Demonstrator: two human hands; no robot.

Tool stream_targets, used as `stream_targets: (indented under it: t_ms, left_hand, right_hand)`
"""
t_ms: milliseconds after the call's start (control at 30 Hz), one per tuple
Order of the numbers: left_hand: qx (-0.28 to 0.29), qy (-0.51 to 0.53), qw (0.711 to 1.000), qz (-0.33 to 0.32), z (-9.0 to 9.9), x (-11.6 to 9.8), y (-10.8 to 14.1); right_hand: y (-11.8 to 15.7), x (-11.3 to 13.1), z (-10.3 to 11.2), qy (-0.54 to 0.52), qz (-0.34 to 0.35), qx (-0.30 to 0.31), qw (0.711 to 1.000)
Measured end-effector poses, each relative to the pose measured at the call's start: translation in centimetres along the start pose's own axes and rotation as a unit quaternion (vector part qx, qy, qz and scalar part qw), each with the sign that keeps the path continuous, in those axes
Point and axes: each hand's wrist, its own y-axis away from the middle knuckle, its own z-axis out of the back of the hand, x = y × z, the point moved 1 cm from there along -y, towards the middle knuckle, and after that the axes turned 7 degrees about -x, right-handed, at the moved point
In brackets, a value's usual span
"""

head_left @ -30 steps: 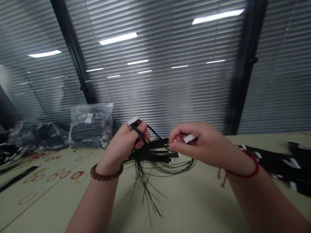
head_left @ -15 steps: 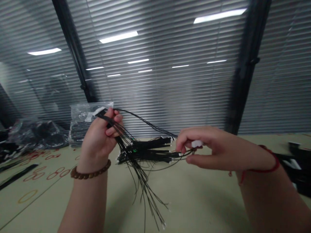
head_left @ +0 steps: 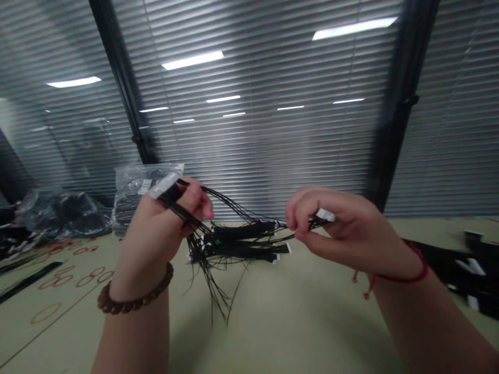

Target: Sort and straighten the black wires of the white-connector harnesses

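Thin black wires slope in mid-air from a wide, tilted white connector at left toward a small connector, also white, at right. Loose strands droop below.

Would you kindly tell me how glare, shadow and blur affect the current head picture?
Head view: bright light strips glare over the blinds; head view: a soft shadow darkens the table beside the left forearm; head view: wires between the left hand and right hand look too soft to count.

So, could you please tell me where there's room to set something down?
Bare table shows between the dangling wires and the right forearm, nearer than the black bundles. Left is crowded with red loops and plastic bags; far right, with dark pieces.
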Motion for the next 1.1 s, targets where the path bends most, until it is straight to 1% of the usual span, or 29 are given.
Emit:
stream_targets:
  t_ms: [100,167,233,300,467,600,700,833,933,1033,1100]
  left_hand:
    - [0.070,-0.115,0.991,-0.013,-1.2,-0.2,1.0]
    - [0.122,-0.166,0.979,0.000,-2.0,-0.2,1.4]
    - [0.167,-0.165,0.972,0.030,-2.8,-0.1,1.6]
    - [0.189,-0.150,0.969,0.049,-3.3,0.2,1.7]
    - [0.200,-0.144,0.968,0.039,-4.5,0.9,2.0]
    - [0.181,-0.098,0.976,0.065,-5.2,0.9,2.3]
    - [0.174,-0.080,0.980,0.053,-5.4,0.9,2.4]
    - [0.178,-0.086,0.980,0.031,-5.1,0.9,2.3]
    - [0.189,-0.079,0.978,0.035,-4.8,0.7,2.3]
    - [0.201,-0.054,0.977,0.050,-4.8,0.7,2.4]
    - [0.204,-0.033,0.976,0.065,-4.8,0.7,2.6]
  right_hand:
    - [0.1,0.4,-0.3,-0.049,0.012,-0.036,0.998]
    - [0.1,0.6,-0.4,-0.070,0.012,-0.053,0.996]
    - [0.2,0.8,-0.5,-0.079,0.006,-0.064,0.995]
    - [0.3,1.0,-0.5,-0.085,0.002,-0.073,0.994]
    - [0.4,1.4,-0.7,-0.095,0.005,-0.086,0.992]
    - [0.4,1.7,-0.9,-0.100,0.011,-0.086,0.991]
    - [0.4,1.9,-1.0,-0.098,0.004,-0.085,0.992]
    - [0.4,1.8,-0.6,-0.096,-0.005,-0.099,0.990]
    - [0.3,1.7,-0.1,-0.065,-0.054,-0.094,0.992]
    - [0.1,1.7,-0.1,0.023,-0.118,-0.038,0.992]
    - [0.0,1.8,-0.5,0.050,-0.129,-0.020,0.990]
